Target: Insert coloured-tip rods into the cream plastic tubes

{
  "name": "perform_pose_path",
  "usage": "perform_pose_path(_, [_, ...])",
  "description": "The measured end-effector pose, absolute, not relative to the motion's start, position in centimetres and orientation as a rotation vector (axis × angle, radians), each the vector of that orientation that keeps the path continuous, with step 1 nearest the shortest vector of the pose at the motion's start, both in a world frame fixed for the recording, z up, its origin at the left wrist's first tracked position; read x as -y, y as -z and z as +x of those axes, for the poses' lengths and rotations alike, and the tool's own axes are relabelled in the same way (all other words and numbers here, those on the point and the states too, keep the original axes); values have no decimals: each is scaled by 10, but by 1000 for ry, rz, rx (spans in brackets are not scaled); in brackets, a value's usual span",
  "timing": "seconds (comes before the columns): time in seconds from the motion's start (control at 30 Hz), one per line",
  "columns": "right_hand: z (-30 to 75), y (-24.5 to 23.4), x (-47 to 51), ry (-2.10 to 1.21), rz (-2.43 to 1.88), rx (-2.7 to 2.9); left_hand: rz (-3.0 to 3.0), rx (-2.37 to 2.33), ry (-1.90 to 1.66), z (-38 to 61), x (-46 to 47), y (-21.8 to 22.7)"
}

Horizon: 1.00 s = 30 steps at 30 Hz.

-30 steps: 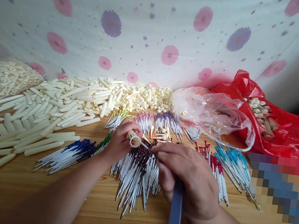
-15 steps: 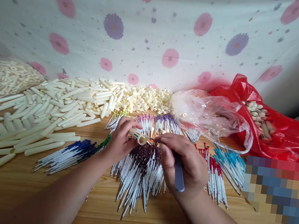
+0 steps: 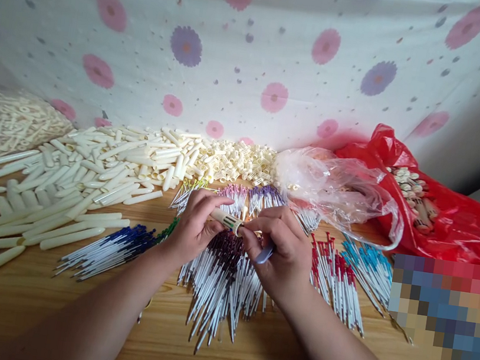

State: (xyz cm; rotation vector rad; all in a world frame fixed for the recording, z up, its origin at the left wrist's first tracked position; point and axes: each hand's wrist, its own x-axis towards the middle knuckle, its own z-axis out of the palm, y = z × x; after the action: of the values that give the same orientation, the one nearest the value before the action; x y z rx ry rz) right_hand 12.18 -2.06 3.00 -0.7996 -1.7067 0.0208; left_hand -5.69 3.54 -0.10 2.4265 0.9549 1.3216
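My left hand [image 3: 195, 225] is closed around a cream slotted pen barrel [image 3: 226, 221], held level above the table with its open end toward the right. Dark and coloured marks show in the barrel's slots. In my right hand [image 3: 286, 252] are tweezers with a grey-purple handle [image 3: 264, 254], mostly covered by the fingers. The right fingertips are at the barrel's open end; whether the tweezer tips are inside it is hidden. Under both hands lies a fan of white pen refills with dark maroon tops [image 3: 225, 285]. A small cream part [image 3: 244, 211] stands just behind the barrel.
Blue-topped refills [image 3: 109, 251] lie left, red-topped [image 3: 337, 271] and light-blue-topped ones [image 3: 368, 269] right. Pen tubes [image 3: 65, 179] cover the left side, with slotted cream pieces [image 3: 238, 159] behind. A clear bag [image 3: 333, 184] and a red bag [image 3: 463, 211] sit at the back right.
My right hand has turned and its fingertips have come in to the barrel's end; the tweezer handle shows less. The barrel has rolled and tilted, so its slots face me.
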Motion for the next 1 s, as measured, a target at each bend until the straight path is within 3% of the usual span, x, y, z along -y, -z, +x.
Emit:
perform_pose_path(0.37, [111,-25,22,-340,-899,1523,2541,-1154,-1693,-55,-32,0])
perform_pose_path(0.77, [107,-11,10,-1145,-793,1050,2597,-1323,-1748,-55,-33,1])
perform_pose_path(1.0, [172,-34,-7,-683,-1069,1436,2285,-1218,-1438,-58,-44,10])
